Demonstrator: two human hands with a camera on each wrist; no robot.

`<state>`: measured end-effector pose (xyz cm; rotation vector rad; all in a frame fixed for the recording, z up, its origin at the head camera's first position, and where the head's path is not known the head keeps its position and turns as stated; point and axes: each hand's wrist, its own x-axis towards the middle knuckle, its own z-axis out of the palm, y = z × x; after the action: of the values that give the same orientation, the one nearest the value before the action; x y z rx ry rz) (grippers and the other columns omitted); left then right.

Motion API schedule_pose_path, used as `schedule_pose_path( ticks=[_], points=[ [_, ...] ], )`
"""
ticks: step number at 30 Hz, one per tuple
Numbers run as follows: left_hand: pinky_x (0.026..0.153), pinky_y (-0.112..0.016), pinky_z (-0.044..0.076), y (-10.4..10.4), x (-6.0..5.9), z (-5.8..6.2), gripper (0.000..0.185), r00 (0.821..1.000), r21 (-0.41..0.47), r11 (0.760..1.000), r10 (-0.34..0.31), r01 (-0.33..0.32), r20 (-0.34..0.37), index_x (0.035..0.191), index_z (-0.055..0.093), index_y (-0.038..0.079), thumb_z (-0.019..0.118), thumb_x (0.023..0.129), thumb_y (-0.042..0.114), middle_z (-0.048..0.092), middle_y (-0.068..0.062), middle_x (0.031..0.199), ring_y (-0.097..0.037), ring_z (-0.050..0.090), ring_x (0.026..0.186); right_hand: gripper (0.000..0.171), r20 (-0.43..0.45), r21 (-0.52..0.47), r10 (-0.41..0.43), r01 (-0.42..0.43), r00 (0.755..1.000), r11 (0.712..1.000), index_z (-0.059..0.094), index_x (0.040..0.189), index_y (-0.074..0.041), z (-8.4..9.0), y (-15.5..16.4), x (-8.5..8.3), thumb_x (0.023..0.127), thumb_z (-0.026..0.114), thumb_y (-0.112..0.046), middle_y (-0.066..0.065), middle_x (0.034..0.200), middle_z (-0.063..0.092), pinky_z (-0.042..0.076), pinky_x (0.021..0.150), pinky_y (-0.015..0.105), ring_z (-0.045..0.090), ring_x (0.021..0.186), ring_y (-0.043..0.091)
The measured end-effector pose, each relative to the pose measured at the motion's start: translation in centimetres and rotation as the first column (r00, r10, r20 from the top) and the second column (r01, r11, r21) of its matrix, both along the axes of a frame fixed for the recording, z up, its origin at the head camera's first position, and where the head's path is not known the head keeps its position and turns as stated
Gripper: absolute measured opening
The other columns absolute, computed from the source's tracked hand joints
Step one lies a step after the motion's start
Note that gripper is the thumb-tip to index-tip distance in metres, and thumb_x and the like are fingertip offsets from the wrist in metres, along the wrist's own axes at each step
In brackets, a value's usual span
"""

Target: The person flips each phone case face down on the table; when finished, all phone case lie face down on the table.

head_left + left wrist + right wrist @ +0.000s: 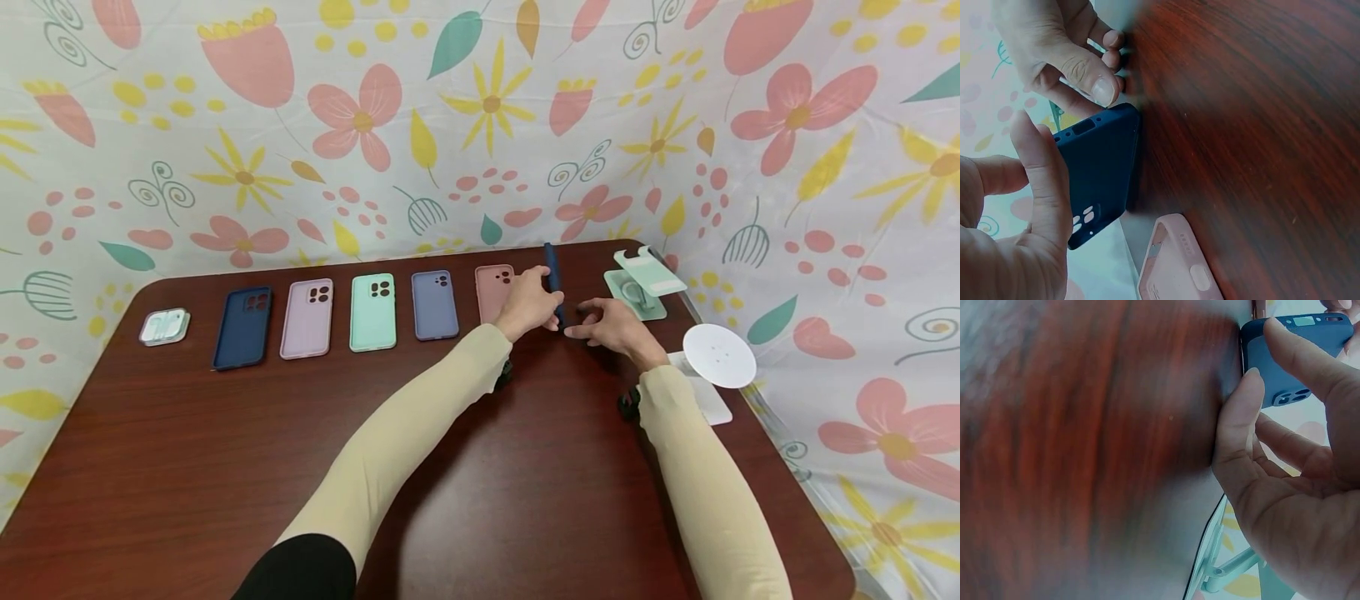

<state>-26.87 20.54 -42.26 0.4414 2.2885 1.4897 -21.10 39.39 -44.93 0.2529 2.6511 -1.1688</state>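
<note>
A dark blue phone case [552, 265] stands on its long edge at the back right of the table. My left hand [528, 302] pinches its upper edge, as the left wrist view shows, with the camera cutouts of the case [1102, 169] at the far end. Close to the case's near end is my right hand [613, 327], its fingers loosely bent. In the right wrist view a finger overlaps the case [1266, 353]; whether it touches is unclear. A pink phone case [492, 287] lies just left, partly behind my left hand.
Leftward lie a blue-grey case [435, 307], a mint case [372, 312], a lilac case [306, 321], a navy case [242, 329] and boxed earphones [164, 326]. To the right stand a mint phone stand [648, 275] and a white stand [720, 356]. A flowered curtain [450, 125] borders the table [300, 475].
</note>
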Motion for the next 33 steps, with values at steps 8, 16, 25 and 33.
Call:
schedule_pose_path(
  ticks=[8,16,25,33],
  points=[
    [0.096,-0.026,0.065,2.6,-5.7,-8.0,0.069,0.993,-0.206,0.978,-0.04,0.016,-0.109,0.169,0.042,0.014,0.065,0.107,0.034,0.081,-0.005,0.089,-0.013,0.074,0.053,0.076,0.004,-0.024,-0.006,0.006,1.0,1.0,0.049,0.158,0.008,-0.2,0.0,0.0,0.098,0.083,-0.024,0.016,0.106,0.07,0.067,0.079,0.027,0.073,0.081,0.013],
    [0.06,-0.023,0.064,2.6,-4.2,-6.9,0.086,0.999,-0.209,0.977,-0.047,0.051,0.022,0.17,0.035,0.011,0.08,0.099,0.029,0.078,-0.007,0.08,-0.016,0.075,0.053,0.075,-0.004,-0.018,-0.029,0.029,1.0,0.999,0.046,0.158,0.009,-0.2,0.2,0.0,0.098,0.082,-0.018,0.02,0.112,0.067,0.067,0.076,0.025,0.073,0.075,0.009],
    [0.057,-0.027,0.065,3.5,-3.0,-6.6,0.096,0.996,-0.273,0.961,-0.01,0.034,0.087,0.17,0.034,0.011,0.089,0.091,0.021,0.077,-0.013,0.098,-0.017,0.076,0.055,0.075,0.007,-0.019,-0.076,0.076,0.997,0.997,0.045,0.16,0.006,-0.1,0.4,0.2,0.098,0.082,-0.014,0.022,0.118,0.06,0.064,0.074,0.021,0.07,0.076,0.008],
    [0.054,-0.026,0.064,4.2,-2.8,-7.2,0.084,0.997,-0.338,0.939,-0.054,0.069,0.055,0.166,0.038,0.002,0.081,0.097,0.024,0.068,-0.024,0.138,-0.018,0.076,0.052,0.075,0.002,0.004,-0.101,0.101,0.995,0.995,0.047,0.159,0.005,-0.2,0.6,0.1,0.097,0.082,-0.016,0.021,0.118,0.059,0.06,0.071,0.017,0.068,0.075,0.008]
  ],
)
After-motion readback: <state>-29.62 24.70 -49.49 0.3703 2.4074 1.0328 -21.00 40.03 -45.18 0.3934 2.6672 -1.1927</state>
